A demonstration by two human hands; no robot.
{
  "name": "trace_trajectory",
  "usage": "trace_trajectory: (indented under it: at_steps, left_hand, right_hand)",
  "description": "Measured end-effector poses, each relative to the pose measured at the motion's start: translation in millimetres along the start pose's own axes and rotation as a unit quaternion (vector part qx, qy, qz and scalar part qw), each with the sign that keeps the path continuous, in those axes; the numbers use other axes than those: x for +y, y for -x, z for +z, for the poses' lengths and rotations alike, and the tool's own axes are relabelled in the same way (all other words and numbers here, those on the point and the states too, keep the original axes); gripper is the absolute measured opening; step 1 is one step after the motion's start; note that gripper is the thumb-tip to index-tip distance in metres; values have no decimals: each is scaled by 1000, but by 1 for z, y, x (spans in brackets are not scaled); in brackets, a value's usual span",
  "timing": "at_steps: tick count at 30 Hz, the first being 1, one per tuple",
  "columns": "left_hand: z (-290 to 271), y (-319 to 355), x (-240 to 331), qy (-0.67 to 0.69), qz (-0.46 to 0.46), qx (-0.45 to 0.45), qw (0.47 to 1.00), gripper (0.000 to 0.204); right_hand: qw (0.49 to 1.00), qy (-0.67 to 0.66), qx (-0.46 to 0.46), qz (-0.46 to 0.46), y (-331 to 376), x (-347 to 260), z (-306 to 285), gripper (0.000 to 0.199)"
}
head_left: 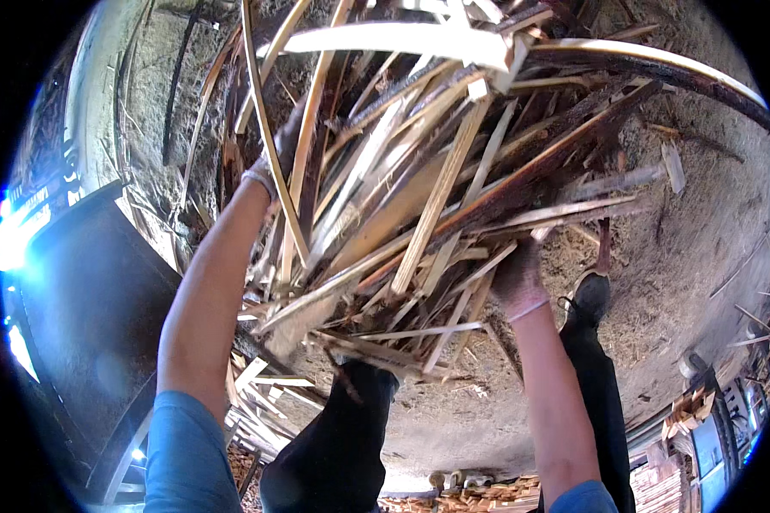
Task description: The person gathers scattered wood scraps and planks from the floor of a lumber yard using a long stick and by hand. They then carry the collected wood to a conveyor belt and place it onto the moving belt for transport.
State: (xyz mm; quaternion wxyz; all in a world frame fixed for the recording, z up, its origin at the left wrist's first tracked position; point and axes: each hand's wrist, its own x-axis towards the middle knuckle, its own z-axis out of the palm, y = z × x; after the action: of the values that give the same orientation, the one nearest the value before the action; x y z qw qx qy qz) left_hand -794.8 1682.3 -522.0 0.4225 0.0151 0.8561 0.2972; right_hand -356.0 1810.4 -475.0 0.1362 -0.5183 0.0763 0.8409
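A large tangled bundle of wood strips [441, 201], some pale and sawn, some dark with bark, lies between my two hands. My left hand [289, 141], in a dark glove, grips the bundle's left side; long strips cross in front and partly cover its fingers. On the lower right side, my gloved right hand [518, 272] is closed at the edge of the strips, its fingertips hidden beneath them. A broad pale slat [398, 38] lies across the top of the pile. One long bark-edged strip [659, 64] sticks out far to the right.
Dusty ground [659, 333] with loose splinters surrounds the pile. At the left stands a dark metal panel [94, 316]. My shoe [592, 295] is close to my right hand. Short offcuts [269, 410] lie near my left leg, and stacked wood pieces [488, 496] sit along the lower edge.
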Motion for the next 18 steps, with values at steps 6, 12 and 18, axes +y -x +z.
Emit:
trace_trajectory:
  at_steps: [6, 12, 18]
  left_hand:
    - [-3, 24, -2, -5, -69, -87, 994, 53]
    - [-3, 7, 22, 4, -50, -75, 996, 53]
    - [4, 58, -4, 40, -37, -25, 998, 53]
  right_hand:
    - [998, -29, 9, 56, -10, 8, 10, 38]
    - [991, -64, -115, 21, -28, 13, -3, 45]
    - [999, -20, -38, -28, 20, 16, 24, 46]
